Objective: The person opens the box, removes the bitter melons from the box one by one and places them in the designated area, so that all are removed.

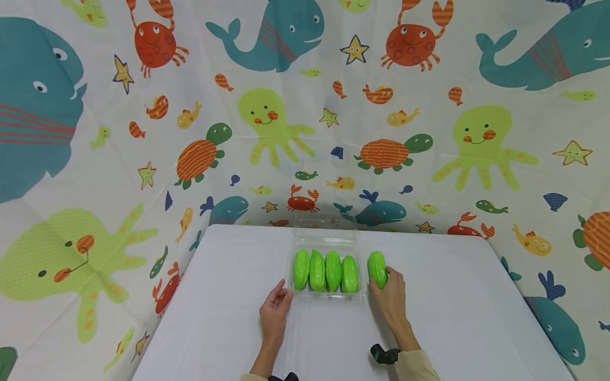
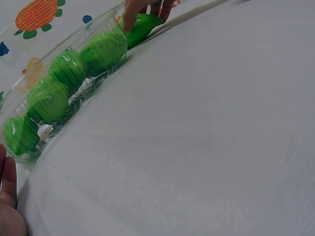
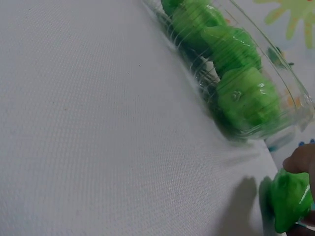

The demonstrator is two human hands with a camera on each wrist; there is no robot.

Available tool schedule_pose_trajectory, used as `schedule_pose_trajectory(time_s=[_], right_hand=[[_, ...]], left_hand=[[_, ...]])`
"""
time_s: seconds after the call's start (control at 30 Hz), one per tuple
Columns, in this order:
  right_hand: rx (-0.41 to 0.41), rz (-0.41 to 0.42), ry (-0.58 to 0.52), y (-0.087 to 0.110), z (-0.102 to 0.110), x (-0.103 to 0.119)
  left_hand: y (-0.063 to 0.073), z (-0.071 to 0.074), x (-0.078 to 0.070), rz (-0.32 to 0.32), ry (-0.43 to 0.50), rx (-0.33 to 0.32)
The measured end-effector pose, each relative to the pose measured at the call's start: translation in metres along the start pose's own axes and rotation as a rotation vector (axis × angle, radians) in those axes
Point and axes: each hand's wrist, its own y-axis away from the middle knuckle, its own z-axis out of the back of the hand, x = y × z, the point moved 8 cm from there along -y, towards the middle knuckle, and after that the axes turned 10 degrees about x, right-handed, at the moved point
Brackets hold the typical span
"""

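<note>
My right hand [image 1: 392, 296] grips a glossy, bright green cucumber-shaped vegetable [image 1: 376, 267] between thumb and fingers, just right of a clear plastic box [image 1: 326, 295]. In the right wrist view the lower end of this vegetable [image 3: 288, 199] shows under the fingers, close over the white table. Several like green vegetables [image 1: 333, 271] lie side by side in the box, lengthwise away from me. The box's clear lid [image 1: 325, 230] stands raised at the back. At the box's front left corner is my left hand [image 1: 275, 312], fingers fairly straight and fingertips right at the wall [image 2: 19, 158].
The box stands on a white-covered table [image 1: 238, 264], toward its far edge. Behind and beside the table hangs a white cloth [image 1: 305, 143] printed with sea animals. A dark wrist device [image 1: 385, 354] sits at my right cuff [image 1: 416, 365].
</note>
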Motion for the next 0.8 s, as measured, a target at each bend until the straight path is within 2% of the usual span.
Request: schedule_pose_trajectory(time_s=[0.3,0.53,0.8], right_hand=[[-0.036,0.016,0.014,0.001,0.004,0.004],[-0.084,0.035,0.011,0.001,0.008,0.008],[-0.112,0.042,-0.01,0.001,0.015,0.012]], left_hand=[[0.0,0.002,0.001,-0.017,-0.037,-0.02],[0.0,0.002,0.003,0.004,-0.006,-0.015],[0.0,0.001,0.001,-0.013,-0.002,-0.01]])
